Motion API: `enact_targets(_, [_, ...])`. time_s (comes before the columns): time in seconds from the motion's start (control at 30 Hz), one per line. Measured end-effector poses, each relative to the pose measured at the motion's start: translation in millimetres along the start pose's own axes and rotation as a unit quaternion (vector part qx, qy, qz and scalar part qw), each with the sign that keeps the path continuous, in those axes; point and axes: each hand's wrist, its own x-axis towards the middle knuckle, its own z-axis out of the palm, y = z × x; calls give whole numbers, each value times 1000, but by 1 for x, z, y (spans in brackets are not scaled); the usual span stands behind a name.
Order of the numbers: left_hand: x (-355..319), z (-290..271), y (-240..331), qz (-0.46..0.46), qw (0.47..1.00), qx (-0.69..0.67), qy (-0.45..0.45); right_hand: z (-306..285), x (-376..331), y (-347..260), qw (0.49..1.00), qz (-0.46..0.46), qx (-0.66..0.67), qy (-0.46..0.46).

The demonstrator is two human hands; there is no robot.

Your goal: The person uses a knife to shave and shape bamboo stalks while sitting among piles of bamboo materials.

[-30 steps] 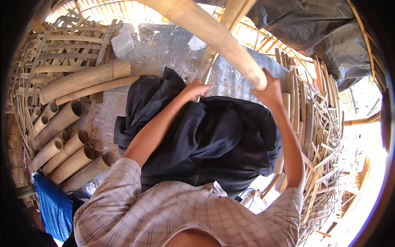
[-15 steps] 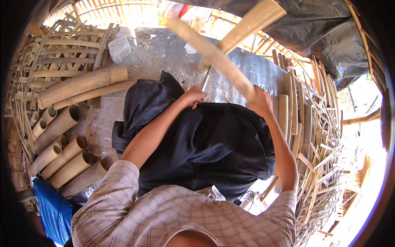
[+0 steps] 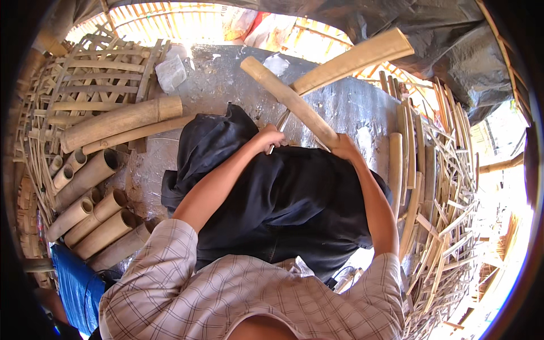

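Note:
My left hand (image 3: 270, 139) is closed around a knife (image 3: 284, 120), whose narrow metal blade points away from me over the dark cloth (image 3: 283, 209) on my lap. My right hand (image 3: 346, 148) grips the near end of a thick bamboo stick (image 3: 290, 100), which slants away to the left. The stick crosses over the lower end of a wide split bamboo piece (image 3: 360, 61) that leans up toward the far right. Where blade, stick and split piece meet, the stick hides the contact, so I cannot tell whether they touch. Neither hand is on the split piece.
At left lie cut bamboo tubes (image 3: 102, 212), a long bamboo length (image 3: 122, 122) and a woven bamboo lattice (image 3: 93, 85). Bamboo slats (image 3: 411, 153) and a heap of thin strips (image 3: 445, 226) stand at right. A clear plastic bag (image 3: 170, 73) lies on the grey sheet (image 3: 209, 76).
The stick in my right hand has swung down, and its far end is lower. The split bamboo piece has shifted down and to the right. My left hand keeps the knife nearly in place.

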Motion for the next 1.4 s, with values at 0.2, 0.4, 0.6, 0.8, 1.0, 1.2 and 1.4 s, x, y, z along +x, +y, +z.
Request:
enact_targets(0.2, [-7, -1, 3, 25, 995, -93, -5, -57, -44, -45, 987, -32, -99, 122])
enact_targets(0.4, [-10, 0, 8, 8, 987, -152, -45, -117, -64, -90, 966, -141, 105, 189])
enact_targets(0.6, [7, 5, -9, 18, 983, -175, -56, -26, -29, -46, 958, -105, 192, 184])
enact_targets(0.8, [27, -8, -11, -53, 996, -72, -31, 8, -6, -26, 997, 6, -47, 61])
enact_targets(1.0, [33, -7, -16, -13, 998, -65, 16, -20, -24, -43, 993, 6, -81, 90])
enact_targets(1.2, [22, -9, -11, 8, 997, -68, -32, -51, -45, -65, 972, -93, 86, 197])
enact_targets(1.4, [22, -10, -9, -7, 992, -115, -47, -57, -45, -73, 939, -163, 147, 265])
